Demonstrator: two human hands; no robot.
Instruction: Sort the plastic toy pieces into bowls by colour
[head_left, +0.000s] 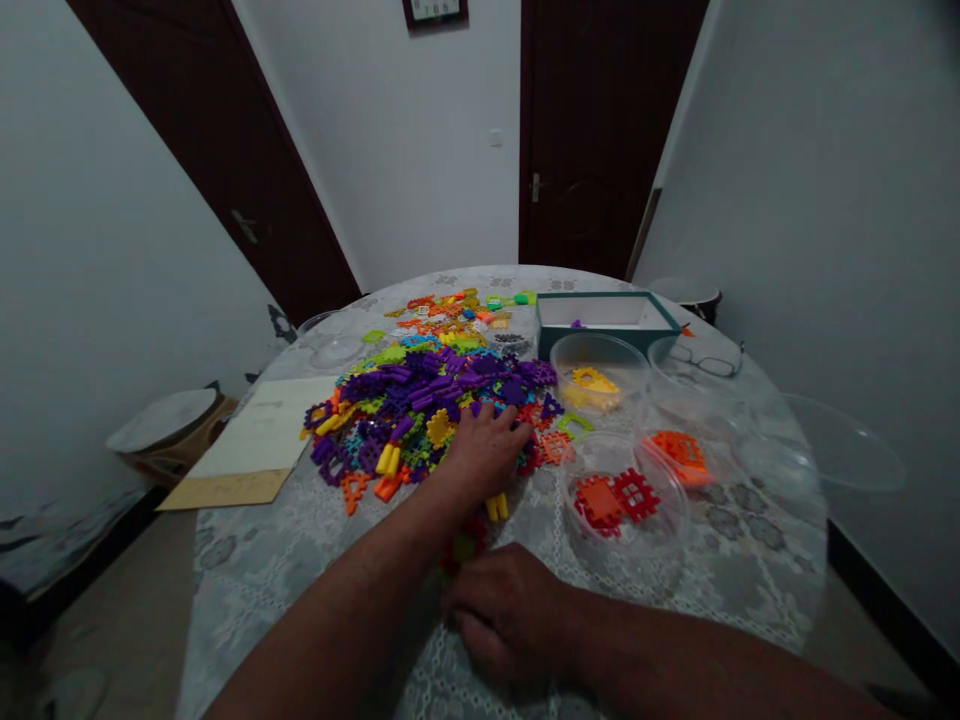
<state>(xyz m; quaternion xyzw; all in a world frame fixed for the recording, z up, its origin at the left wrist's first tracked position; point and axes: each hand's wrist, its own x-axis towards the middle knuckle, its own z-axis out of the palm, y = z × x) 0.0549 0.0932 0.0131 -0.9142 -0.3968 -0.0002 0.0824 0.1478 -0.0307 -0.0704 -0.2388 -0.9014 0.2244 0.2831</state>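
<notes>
A big heap of plastic interlocking pieces (pixel 427 395), mostly purple with yellow, orange, green and blue, lies on the round table (pixel 300 560) with its lace cloth. My left hand (pixel 486 452) rests palm down on the heap's near right edge, fingers stretched over the pieces, next to two yellow pieces (pixel 496 507). My right hand (pixel 510 612) lies on the cloth closer to me with its fingers curled. A red and green piece (pixel 463 546) shows at its fingertips, partly hidden by my left forearm.
Clear bowls stand to the right: one with yellow pieces (pixel 596 385), one with red pieces (pixel 622 498), one with orange pieces (pixel 679 450). Behind them are a teal box (pixel 607 315), glasses (pixel 705 362) and a clear lid (pixel 836 440). A cardboard sheet (pixel 251 445) lies on the left.
</notes>
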